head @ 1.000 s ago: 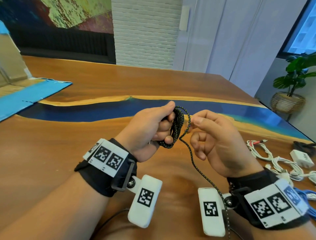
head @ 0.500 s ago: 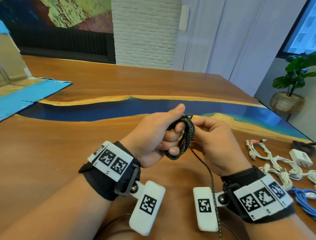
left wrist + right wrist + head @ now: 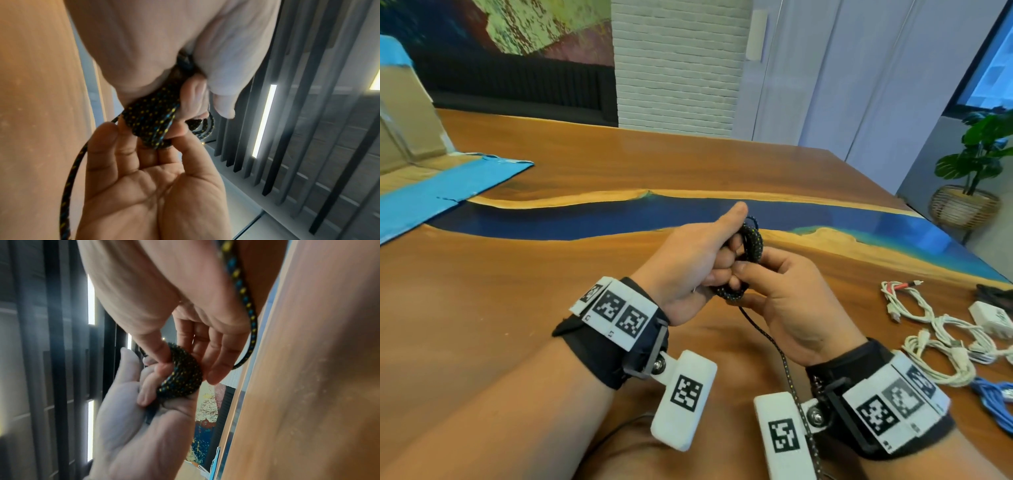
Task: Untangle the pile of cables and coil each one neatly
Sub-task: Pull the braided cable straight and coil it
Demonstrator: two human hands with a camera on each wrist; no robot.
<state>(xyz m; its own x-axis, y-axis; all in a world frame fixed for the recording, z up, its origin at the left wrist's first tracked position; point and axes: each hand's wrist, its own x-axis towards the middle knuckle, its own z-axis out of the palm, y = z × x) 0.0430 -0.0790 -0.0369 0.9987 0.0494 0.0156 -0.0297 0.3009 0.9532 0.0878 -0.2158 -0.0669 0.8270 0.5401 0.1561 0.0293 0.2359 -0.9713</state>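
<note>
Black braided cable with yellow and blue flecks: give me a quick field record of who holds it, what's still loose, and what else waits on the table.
cable in work: black braided cable with yellow and blue flecks, several loops bundled
left hand: grips the coil, fingers curled through the loops
right hand: pinches the coil's lower part between thumb and fingers
loose tail: hangs from the coil down past the right wrist, not yet wound
waiting: white tangled cables, blue cable, white charger block
surface: wooden table with blue resin strip
</note>
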